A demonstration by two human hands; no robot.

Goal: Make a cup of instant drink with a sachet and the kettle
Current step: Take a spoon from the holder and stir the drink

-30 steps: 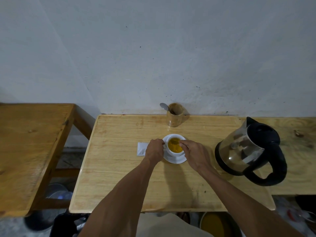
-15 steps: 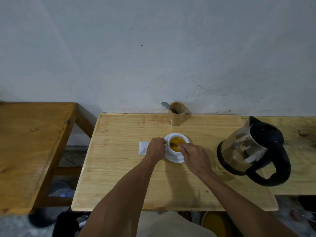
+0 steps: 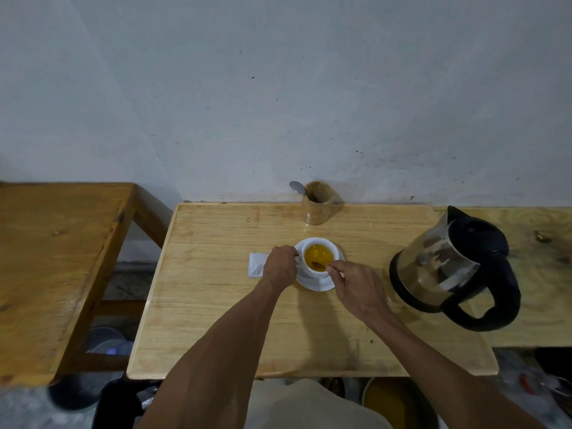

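A white cup (image 3: 318, 272) full of orange-yellow drink stands on a white saucer (image 3: 318, 284) in the middle of the wooden table (image 3: 216, 305). My left hand (image 3: 280, 267) grips the cup at its left side, where the handle is. My right hand (image 3: 356, 287) pinches a spoon (image 3: 318, 265) whose bowl is dipped in the drink at the near side of the cup. A white sachet (image 3: 256, 264) lies flat just left of my left hand. The glass kettle (image 3: 445, 267) with a black lid and handle stands to the right, tilted in this wide view.
A wooden holder (image 3: 317, 205) with another spoon (image 3: 297, 187) leaning out stands at the table's back edge by the wall. A second wooden table (image 3: 46, 258) is at the left, a gap between them. Buckets and clutter lie on the floor below.
The spoon in my right hand has swung from the cup's far side to its near side. My left hand stays on the cup. The view shifted slightly.
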